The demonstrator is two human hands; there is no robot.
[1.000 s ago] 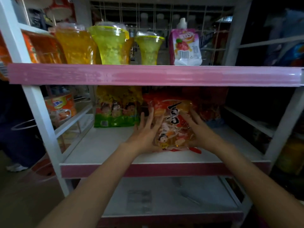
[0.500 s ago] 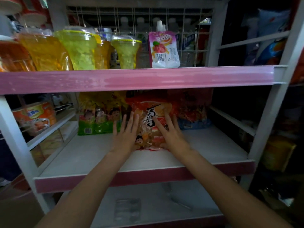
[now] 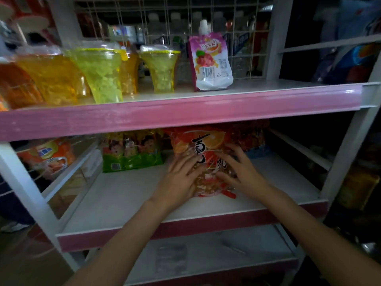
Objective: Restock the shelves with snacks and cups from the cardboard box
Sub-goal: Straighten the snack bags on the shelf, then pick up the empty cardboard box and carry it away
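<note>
Since a moment ago the orange snack bag (image 3: 203,147) has been pushed deeper onto the middle shelf (image 3: 127,195), and both hands have slid closer together on its front. The left hand (image 3: 179,180) lies flat with fingers spread wide on the bag's lower left; the right hand (image 3: 240,172) presses likewise on its lower right, gripping nothing. The bag stands just right of a green snack pack (image 3: 132,153), under the pink-edged upper shelf (image 3: 165,116) bearing yellow jelly cups (image 3: 103,75) and a pink drink pouch (image 3: 211,62).
</note>
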